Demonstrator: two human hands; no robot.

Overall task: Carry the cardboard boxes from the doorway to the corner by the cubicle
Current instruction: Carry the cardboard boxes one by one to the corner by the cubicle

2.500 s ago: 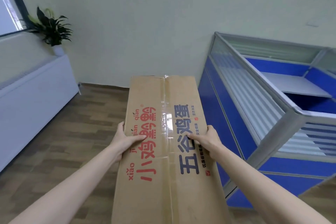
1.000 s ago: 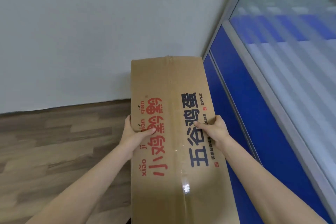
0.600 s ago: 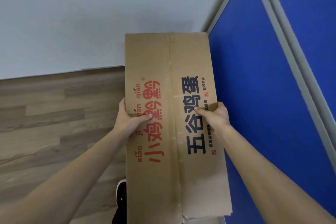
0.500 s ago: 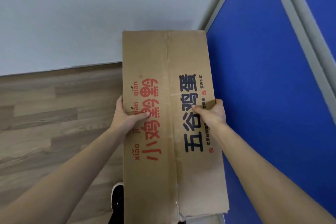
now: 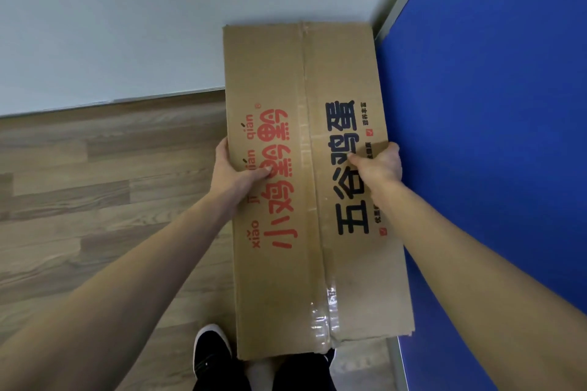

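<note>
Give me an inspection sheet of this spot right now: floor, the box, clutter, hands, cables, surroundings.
Surface: wood-look plank floor, bare where it shows.
Job's things: one cardboard box, long, top seam taped, red and black print; held over the corner, far end toward the wall. Whether it touches the floor cannot be told.
Clutter: nothing seen.
Hands: left hand grips the box's left edge, thumb on top; right hand grips the right edge, thumb on top.
Cables: nothing seen.
Surroundings: pale wall ahead; blue cubicle panel close on the right; black shoe beneath the box's near end.
</note>
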